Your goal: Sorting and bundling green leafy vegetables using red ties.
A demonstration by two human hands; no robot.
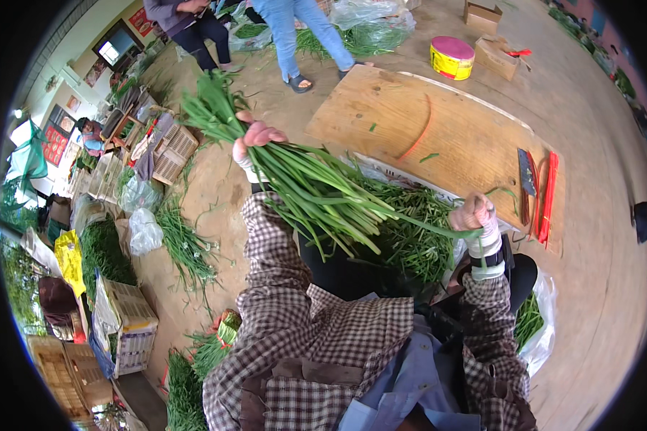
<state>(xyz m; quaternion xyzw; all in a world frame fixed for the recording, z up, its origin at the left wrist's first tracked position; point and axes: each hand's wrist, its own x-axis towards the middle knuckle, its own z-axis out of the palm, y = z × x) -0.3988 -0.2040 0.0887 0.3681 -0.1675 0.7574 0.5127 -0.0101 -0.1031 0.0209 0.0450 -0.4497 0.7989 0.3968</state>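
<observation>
My left hand [257, 134] is closed around a thick bunch of garlic chives [320, 179], held over my lap. Its leafy tops spread out at upper left, and the pale stalk ends point to the lower right. In my right hand [474, 213], the fingers are pinched on one long chive leaf [431, 227] that stretches across from the bunch. Below it lies a heap of loose greens [418, 248] in front of my knees, partly hidden by the bunch. White wrapping covers parts of my fingers and wrists.
Ahead is a wooden board [374, 108] bearing a knife [528, 174] and red ties [548, 197]. Beyond it are a yellow tub [452, 59] and cardboard boxes [497, 56]. Loose greens [183, 241] and crates [131, 330] line the left. Other people stand at the back.
</observation>
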